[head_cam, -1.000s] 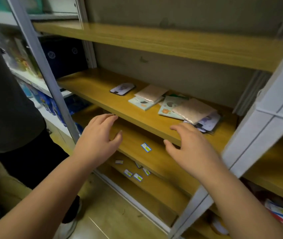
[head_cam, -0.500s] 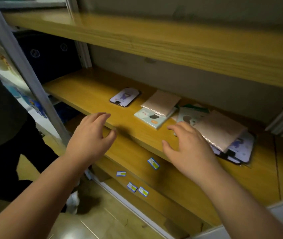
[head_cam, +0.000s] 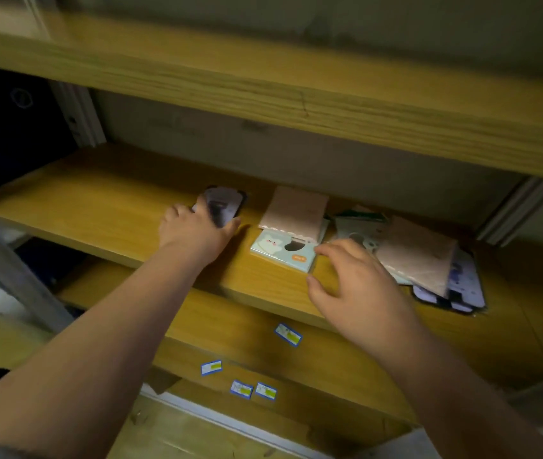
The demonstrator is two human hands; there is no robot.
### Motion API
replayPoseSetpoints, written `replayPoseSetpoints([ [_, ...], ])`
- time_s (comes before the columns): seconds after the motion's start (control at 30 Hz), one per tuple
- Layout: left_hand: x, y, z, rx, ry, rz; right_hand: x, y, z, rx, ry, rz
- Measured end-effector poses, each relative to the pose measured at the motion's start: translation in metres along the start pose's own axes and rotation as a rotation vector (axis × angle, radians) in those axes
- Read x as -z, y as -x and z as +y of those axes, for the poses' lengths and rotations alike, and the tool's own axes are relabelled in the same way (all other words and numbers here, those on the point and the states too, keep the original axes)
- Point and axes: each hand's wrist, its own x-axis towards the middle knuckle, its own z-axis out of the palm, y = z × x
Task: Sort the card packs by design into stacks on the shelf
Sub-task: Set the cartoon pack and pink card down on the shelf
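Observation:
On the wooden shelf (head_cam: 74,207) my left hand (head_cam: 193,231) lies on the near end of a purple card pack (head_cam: 227,202), fingers and thumb closing around it. To its right a pink pack (head_cam: 296,210) rests on a mint pack (head_cam: 280,251) with a bear drawing. My right hand (head_cam: 352,283) hovers with spread fingers at the mint pack's right corner, holding nothing. Further right lies a mixed heap: a pale green pack (head_cam: 356,231), a pink pack (head_cam: 419,256) and purple packs (head_cam: 462,286) underneath.
An upper shelf board (head_cam: 296,94) hangs low over the packs. The lower shelf (head_cam: 329,359) carries small blue price labels (head_cam: 288,334). A grey metal upright (head_cam: 8,270) stands at the left, and dark blue boxes (head_cam: 5,127) fill the neighbouring bay.
The view has moved closer to the shelf. My left hand has reached forward onto the purple pack. My right hand has advanced to the mint pack's corner.

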Motion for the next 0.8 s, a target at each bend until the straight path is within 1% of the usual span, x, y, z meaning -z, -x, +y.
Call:
replayPoseSetpoints([
  [0.07,-0.004,-0.007,0.002,-0.026,-0.032,-0.03,-0.002,0.001,-0.004,-0.018,0.005,0.002],
  [0.13,-0.007,-0.011,0.003,-0.051,-0.07,-0.015,-0.004,0.002,-0.007,-0.035,0.008,0.0],
  [0.33,-0.001,-0.012,-0.006,-0.066,0.011,0.06,-0.012,0.004,-0.016,-0.039,0.022,0.003],
  [0.43,0.001,-0.011,-0.013,-0.082,0.141,0.076,-0.013,0.004,-0.016,-0.04,0.03,-0.008],
  [0.53,0.002,-0.014,-0.017,-0.052,0.21,-0.027,-0.013,0.003,-0.015,-0.051,0.028,-0.004],
  [0.6,0.001,-0.018,-0.021,-0.042,0.272,-0.058,-0.013,0.004,-0.014,-0.058,0.032,-0.006],
  [0.73,0.002,-0.017,-0.032,-0.098,0.467,0.017,-0.015,0.006,-0.007,-0.086,0.055,-0.042],
  [0.8,0.002,-0.011,-0.038,-0.118,0.594,0.002,-0.016,0.005,-0.002,-0.116,0.046,-0.037],
])
